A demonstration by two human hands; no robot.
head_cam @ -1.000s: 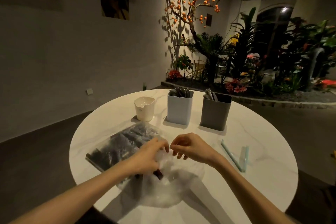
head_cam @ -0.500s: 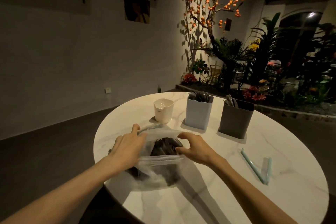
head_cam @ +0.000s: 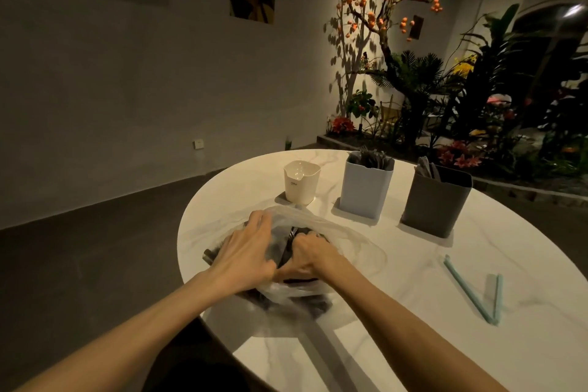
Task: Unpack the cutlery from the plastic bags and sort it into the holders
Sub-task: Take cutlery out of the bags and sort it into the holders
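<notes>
A clear plastic bag (head_cam: 343, 232) full of dark cutlery (head_cam: 288, 240) lies on the round white table (head_cam: 413, 344) near its left edge. My left hand (head_cam: 243, 250) holds the bag's left lip and keeps the mouth wide. My right hand (head_cam: 307, 256) reaches inside the bag, its fingers curled around dark cutlery; the fingertips are hidden. Three holders stand behind the bag: a small white cup (head_cam: 301, 181), a pale blue holder (head_cam: 366, 186) with dark cutlery in it, and a grey holder (head_cam: 436, 199) holding a few pieces.
Two pale teal strips (head_cam: 469, 291) lie on the table at the right. Beyond the table stands a planter with flowers and an orange-blossomed tree (head_cam: 391, 9). The floor to the left is dark.
The bag's mouth has been pulled open. My right hand moved from the rim down into the bag onto the cutlery. The view shifted closer and to the left.
</notes>
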